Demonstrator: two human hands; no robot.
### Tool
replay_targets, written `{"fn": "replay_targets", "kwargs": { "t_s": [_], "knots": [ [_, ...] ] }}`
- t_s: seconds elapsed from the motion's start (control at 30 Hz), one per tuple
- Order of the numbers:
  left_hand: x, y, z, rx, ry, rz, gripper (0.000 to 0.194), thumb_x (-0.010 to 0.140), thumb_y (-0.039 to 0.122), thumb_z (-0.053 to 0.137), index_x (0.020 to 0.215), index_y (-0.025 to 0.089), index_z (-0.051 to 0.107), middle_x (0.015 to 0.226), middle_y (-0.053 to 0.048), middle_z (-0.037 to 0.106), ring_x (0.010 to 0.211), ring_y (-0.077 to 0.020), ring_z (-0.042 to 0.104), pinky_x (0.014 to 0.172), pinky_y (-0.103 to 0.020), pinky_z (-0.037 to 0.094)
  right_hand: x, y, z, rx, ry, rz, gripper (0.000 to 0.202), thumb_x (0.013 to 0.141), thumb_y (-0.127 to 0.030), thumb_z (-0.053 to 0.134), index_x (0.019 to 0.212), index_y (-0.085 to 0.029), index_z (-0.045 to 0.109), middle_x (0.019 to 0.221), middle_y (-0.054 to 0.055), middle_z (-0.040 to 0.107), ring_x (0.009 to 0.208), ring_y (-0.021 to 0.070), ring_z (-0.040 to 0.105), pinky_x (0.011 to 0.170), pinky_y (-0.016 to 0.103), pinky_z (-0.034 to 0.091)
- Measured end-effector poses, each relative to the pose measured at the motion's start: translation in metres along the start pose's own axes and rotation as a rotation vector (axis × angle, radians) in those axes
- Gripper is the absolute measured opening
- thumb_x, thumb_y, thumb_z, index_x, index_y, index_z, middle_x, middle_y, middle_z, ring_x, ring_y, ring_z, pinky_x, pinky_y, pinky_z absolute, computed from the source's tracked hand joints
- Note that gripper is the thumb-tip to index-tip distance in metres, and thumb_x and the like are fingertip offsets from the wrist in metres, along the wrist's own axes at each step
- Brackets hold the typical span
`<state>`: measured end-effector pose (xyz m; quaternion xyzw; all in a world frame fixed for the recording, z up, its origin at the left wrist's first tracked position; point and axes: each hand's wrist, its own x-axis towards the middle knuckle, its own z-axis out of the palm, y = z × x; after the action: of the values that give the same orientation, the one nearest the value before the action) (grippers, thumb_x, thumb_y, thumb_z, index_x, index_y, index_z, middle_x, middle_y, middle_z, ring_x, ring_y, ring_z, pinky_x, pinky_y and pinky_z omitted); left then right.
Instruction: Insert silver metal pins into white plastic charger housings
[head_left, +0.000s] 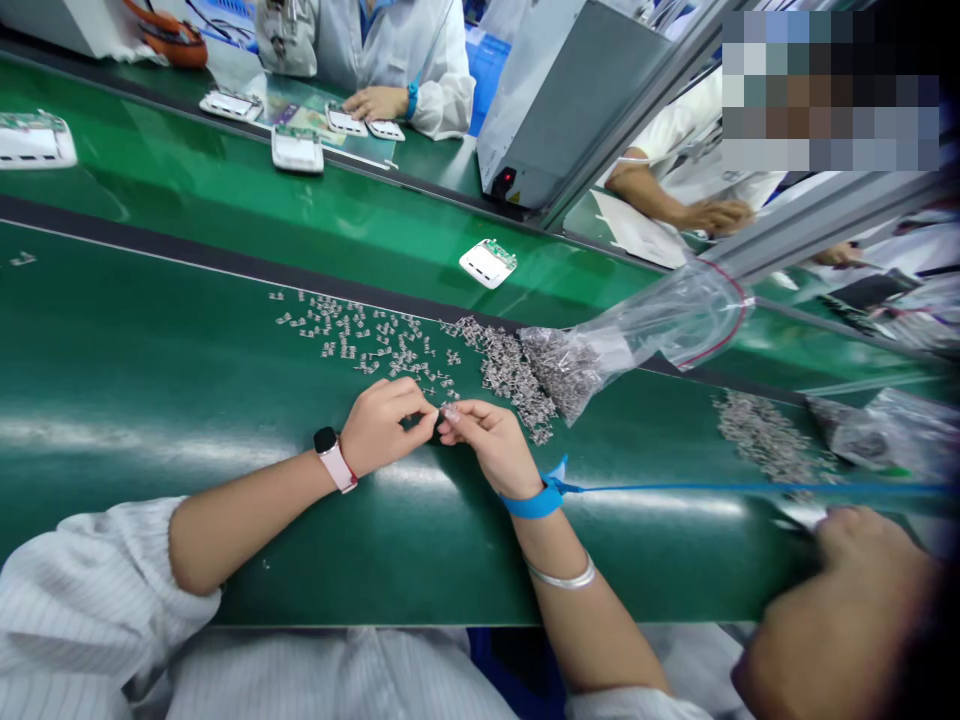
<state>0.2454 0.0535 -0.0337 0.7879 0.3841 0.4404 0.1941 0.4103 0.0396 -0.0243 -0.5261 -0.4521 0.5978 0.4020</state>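
Note:
My left hand [386, 425], with a watch at its wrist, is closed in a pinch, thumb and forefinger pressed together. Its fingertips almost meet those of my right hand [489, 438], which is also pinched and wears a blue wrist strap [534, 500] with a cord. Whatever lies between the fingertips is too small to make out. Just beyond my hands, small metal pieces [349, 335] are scattered loosely on the green bench [187, 370]. A denser pile of the metal pieces [510, 375] lies beyond my right hand, beside an open plastic bag [574, 365] holding more of them.
White devices with green circuit boards [489, 263] rest on the green strip beyond the bench. Across it, a person's hand [379, 103] touches similar units near a grey metal box [562, 100]. At right are another metal pile [765, 435] and a nearby person's blurred arm [847, 610].

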Motion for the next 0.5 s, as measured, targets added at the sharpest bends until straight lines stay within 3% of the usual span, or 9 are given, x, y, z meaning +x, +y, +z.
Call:
{"fn": "replay_targets", "kwargs": {
  "t_s": [0.27, 0.5],
  "knots": [
    [-0.0018, -0.0017, 0.0004, 0.147, -0.135, 0.071, 0.022, 0.08, 0.017, 0.045, 0.06, 0.016, 0.054, 0.061, 0.001, 0.054, 0.058, -0.01, 0.05, 0.059, -0.025, 0.036, -0.0014, -0.003, -0.0017, -0.133, 0.056, -0.064, 0.029, 0.069, -0.039, 0.067, 0.085, -0.015, 0.067, 0.066, 0.002, 0.067, 0.057, 0.0112, 0.062, 0.058, 0.026, 0.052],
    [-0.0021, -0.0023, 0.0013, 0.212, -0.135, 0.04, 0.024, 0.082, 0.019, 0.045, 0.06, 0.016, 0.055, 0.061, 0.0, 0.053, 0.057, -0.0102, 0.049, 0.06, -0.025, 0.036, -0.0035, 0.001, 0.0051, -0.156, 0.042, -0.117, 0.027, 0.067, -0.036, 0.068, 0.086, -0.017, 0.064, 0.07, 0.002, 0.064, 0.064, 0.0121, 0.061, 0.064, 0.028, 0.053]
  ]
}}
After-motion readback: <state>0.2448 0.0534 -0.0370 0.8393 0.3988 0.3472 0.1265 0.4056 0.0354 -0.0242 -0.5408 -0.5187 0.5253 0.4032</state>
